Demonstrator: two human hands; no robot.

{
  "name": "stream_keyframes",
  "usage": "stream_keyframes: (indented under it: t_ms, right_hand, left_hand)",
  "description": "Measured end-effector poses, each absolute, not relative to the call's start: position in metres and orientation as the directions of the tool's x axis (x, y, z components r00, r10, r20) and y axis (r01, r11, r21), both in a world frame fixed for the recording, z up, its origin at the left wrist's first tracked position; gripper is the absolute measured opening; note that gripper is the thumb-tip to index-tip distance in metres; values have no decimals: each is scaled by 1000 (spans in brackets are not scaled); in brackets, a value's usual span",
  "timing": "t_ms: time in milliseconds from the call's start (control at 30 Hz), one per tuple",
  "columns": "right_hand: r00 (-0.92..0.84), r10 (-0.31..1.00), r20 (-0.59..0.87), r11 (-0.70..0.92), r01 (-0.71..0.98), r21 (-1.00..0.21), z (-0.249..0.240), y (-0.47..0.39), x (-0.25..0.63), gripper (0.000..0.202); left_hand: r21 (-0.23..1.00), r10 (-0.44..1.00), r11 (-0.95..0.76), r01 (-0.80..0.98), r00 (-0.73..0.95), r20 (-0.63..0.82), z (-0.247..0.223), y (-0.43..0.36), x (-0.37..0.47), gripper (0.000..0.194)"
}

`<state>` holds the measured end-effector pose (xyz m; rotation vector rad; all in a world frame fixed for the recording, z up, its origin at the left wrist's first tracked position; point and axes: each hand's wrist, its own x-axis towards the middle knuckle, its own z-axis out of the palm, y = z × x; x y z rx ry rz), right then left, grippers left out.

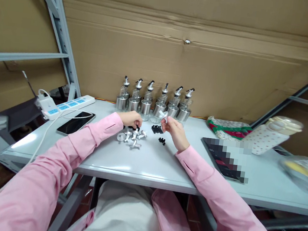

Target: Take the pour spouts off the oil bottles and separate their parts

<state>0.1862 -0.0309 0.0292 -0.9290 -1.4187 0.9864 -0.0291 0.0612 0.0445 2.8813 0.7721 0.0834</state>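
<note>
My right hand (176,131) pinches a silver pourer spout (163,114) and holds it up in front of the bottles. The fingers of my left hand (131,119) are closed low over some black parts (138,127); what they grip is too small to make out. Just in front of that hand lies a loose pile of silver pourer spouts (135,135). Between the hands, small black pieces (157,129) lie in a row, with a smaller cluster of black pieces (162,141) nearer me. Several glass and steel oil bottles (145,107) stand behind; the rear ones carry pourers.
On the left are a phone (76,123), a white power strip (70,107) and a white cable. To the right lie a dark flat package (219,157), a green and red bag (227,128), a white dotted bottle (266,137) and a clear plastic bag (304,173). Cardboard (193,68) walls the back.
</note>
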Motion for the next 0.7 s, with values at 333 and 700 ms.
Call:
stream_keyframes:
  t_ms: [333, 700]
  right_hand:
    - [-122, 894, 431, 447, 214, -868, 32, -35, 185, 39]
    - [-587, 725, 361, 677, 510, -531, 15, -38, 171, 25]
  left_hand:
    - [56, 499, -867, 496, 862, 87, 41, 48, -26, 19]
    - [53, 221, -971, 233, 790, 572, 9, -6, -58, 68]
